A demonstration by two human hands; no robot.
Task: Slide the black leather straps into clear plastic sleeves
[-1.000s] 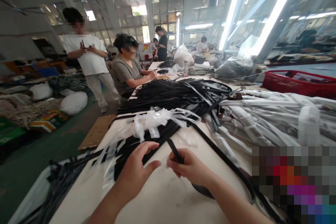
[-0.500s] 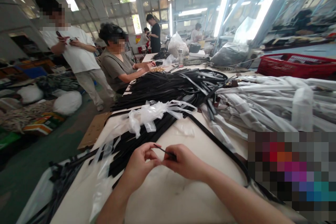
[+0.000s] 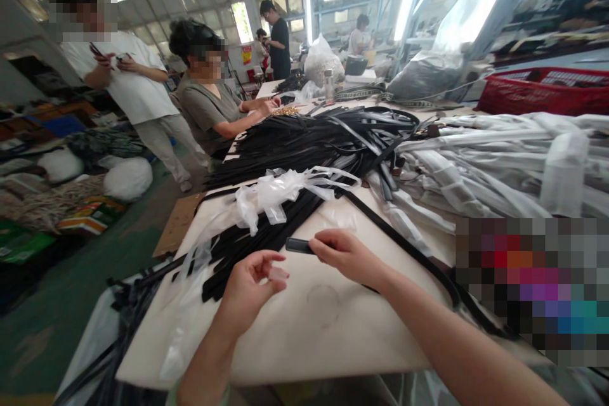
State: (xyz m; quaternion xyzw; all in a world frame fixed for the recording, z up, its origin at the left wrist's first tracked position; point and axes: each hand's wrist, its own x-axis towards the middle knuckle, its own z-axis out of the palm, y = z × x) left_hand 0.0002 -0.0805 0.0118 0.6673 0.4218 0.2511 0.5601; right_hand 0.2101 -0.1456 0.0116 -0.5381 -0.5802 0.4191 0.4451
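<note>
Between thumb and fingers, my right hand pinches a black strap, its flat rounded end pointing left above the pale table. My left hand is just left of and below that end, not touching it. Its thumb and fingers are apart, and a small clear piece of plastic sits between them. Beyond the hands, crumpled clear plastic strips lie over a bundle of black straps.
A big pile of black straps covers the table further back, with white-wrapped straps on the right. A red basket stands behind them. One person sits at the table's left side; another stands behind.
My hands have moved apart. The strap end in my right hand has turned flat to the view and moved up, while my left hand has opened. The whole view has shifted slightly.
</note>
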